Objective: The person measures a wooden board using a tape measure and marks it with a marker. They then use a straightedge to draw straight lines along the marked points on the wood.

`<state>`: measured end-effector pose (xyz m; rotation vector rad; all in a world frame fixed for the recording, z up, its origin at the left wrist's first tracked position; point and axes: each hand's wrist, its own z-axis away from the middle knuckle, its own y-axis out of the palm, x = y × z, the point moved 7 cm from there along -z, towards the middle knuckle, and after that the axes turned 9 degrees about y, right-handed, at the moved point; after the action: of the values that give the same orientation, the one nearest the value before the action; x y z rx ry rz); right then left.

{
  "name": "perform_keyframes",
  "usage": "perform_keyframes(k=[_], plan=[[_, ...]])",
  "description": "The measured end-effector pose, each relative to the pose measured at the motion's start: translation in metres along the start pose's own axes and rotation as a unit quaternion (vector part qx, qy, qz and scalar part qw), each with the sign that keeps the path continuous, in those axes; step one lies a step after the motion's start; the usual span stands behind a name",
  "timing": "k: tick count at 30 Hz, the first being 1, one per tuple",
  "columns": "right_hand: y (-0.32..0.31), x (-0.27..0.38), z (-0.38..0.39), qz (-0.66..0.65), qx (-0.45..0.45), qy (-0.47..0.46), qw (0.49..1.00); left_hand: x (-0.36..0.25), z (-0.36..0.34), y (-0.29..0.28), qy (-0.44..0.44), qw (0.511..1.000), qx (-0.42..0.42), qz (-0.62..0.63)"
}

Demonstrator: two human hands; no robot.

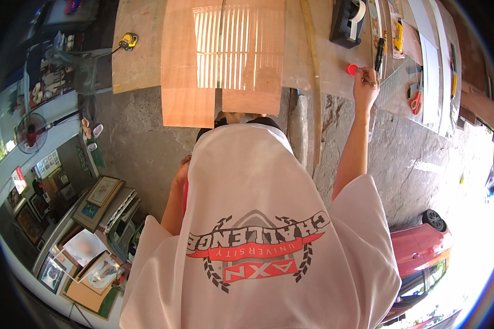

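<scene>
My right hand (366,82) is over the right part of the worktable, its fingers closed in a pinch. What sits in the pinch is too small to make out. A small round red piece (352,69) shows right at its fingertips; I cannot tell whether it is held. A black marker (379,54) lies just beyond that hand. My left hand (182,171) hangs low beside my body, partly covered by the white shirt, and its fingers are mostly hidden. Two thin wooden boards (187,101) (251,102) lie side by side in front of me, jutting over the near table edge.
A black tape dispenser (343,27) stands at the back right. Right of my hand are orange-handled scissors (416,102), a yellow cutter (398,35) and long white strips (431,66). A yellow tape measure (128,41) lies at left. Picture frames (101,194) are stacked on the left.
</scene>
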<state>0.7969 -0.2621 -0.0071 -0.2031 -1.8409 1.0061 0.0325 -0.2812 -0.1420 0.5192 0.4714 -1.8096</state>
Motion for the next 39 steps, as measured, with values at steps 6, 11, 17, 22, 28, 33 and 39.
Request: perform_keyframes(k=[6, 11, 17, 22, 28, 33, 39], plan=[[-0.004, 0.028, 0.007, 0.046, -0.011, -0.040, 0.998, -0.027, 0.015, 0.007, 0.016, 0.998, -0.010, -0.060], [-0.033, 0.058, 0.040, -0.064, -0.093, -0.044, 0.993, -0.019, 0.016, -0.005, 0.005, 0.998, -0.006, -0.063], [-0.035, 0.030, 0.136, 0.040, 0.021, 0.162, 0.986, -0.071, 0.038, -0.041, -0.050, 0.971, -0.073, -0.222], [0.003, 0.017, 0.206, 0.153, 0.101, 0.154, 0.971, -0.207, 0.031, -0.009, 0.040, 0.919, 0.063, -0.388], [0.024, 0.003, 0.212, 0.190, 0.090, 0.173, 0.962, -0.286, 0.026, 0.191, 0.328, 0.782, 0.420, -0.323], [0.005, 0.018, 0.199, 0.138, 0.142, 0.207, 0.958, -0.211, 0.020, 0.232, 0.183, 0.634, 0.601, -0.451], [-0.015, 0.088, 0.214, 0.095, 0.088, 0.274, 0.953, -0.185, 0.000, 0.179, 0.192, 0.605, 0.624, -0.456]])
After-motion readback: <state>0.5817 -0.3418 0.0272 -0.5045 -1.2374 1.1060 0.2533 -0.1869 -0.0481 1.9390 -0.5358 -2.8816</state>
